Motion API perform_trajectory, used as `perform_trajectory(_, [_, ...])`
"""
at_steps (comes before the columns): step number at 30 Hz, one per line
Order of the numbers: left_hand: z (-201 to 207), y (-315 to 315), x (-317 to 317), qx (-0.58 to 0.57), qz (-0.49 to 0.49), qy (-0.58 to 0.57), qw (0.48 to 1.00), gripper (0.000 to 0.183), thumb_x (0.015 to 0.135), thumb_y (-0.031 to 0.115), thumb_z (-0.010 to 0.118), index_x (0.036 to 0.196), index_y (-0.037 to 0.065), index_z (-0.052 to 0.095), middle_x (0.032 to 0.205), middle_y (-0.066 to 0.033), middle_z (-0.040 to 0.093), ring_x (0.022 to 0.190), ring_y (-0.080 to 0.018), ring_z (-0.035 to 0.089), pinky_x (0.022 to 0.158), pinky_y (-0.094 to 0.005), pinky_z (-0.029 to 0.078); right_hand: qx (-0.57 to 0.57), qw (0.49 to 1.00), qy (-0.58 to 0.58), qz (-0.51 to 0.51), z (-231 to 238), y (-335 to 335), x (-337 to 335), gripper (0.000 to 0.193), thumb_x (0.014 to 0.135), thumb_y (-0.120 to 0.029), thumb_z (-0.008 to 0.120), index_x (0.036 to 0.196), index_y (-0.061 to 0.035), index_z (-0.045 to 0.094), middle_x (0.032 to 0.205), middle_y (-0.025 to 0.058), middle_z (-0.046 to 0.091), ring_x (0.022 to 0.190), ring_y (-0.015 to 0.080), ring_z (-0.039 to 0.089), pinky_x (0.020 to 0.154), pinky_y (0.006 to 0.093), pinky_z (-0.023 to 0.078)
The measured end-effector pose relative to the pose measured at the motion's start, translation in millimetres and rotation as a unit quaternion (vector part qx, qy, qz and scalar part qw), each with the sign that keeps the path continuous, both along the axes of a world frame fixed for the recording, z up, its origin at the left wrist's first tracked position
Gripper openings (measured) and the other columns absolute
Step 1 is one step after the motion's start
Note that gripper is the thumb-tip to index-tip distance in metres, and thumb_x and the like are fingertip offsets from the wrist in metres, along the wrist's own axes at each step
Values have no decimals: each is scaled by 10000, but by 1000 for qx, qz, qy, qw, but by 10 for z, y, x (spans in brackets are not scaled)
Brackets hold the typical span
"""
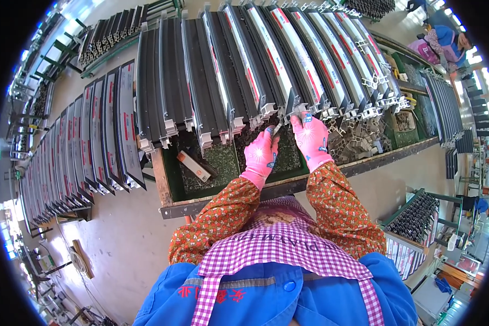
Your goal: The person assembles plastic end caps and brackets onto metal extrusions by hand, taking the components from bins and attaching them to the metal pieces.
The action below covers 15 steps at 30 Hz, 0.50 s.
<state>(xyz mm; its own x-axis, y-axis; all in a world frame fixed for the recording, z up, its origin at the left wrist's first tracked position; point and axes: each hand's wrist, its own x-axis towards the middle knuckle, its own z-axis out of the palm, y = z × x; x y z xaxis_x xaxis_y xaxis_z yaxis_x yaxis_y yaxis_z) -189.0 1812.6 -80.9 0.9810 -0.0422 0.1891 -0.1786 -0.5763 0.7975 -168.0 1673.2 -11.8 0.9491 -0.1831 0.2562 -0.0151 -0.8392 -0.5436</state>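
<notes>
Both hands wear pink gloves with printed patterns. My left hand [261, 156] is closed, its thumb and fingers pinching a small silvery piece [277, 129] whose kind I cannot make out. To its right, my right hand [311, 142] is closed too, fingertips pressed together at the near end of a dark profile bar [271, 70]; whatever they pinch is hidden. Long window-frame-like profile bars with white-and-red film [309, 81] lie side by side across the workbench, pale end pieces [236, 126] showing at their near ends.
The bench has a dark front edge [244, 194] and green-walled trays beneath the bars. One holds a white-and-orange box [194, 165], another a heap of small metal brackets [358, 138]. More profiles [81, 141] stand in a row at left. Another person [445, 41] is at far right.
</notes>
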Motion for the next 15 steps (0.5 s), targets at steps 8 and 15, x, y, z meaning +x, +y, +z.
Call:
perform_trajectory(8, [-50,-32,-97,-387,111,242,883,173,878,248,545,906,77,547,698,-123,625,566,-247,598,483,-372,427,-1,999,-31,-9,-93,56,-31,307,855,-267,601,719,-4,519,599,177,486,533,353,415,503,365,376])
perform_trajectory(15, [3,127,-371,-415,66,400,814,192,898,223,533,1017,74,512,686,-63,606,505,-169,568,432,-270,452,2,999,-35,-6,6,106,-57,281,865,-247,582,721,-9,549,628,185,537,591,380,516,504,384,396])
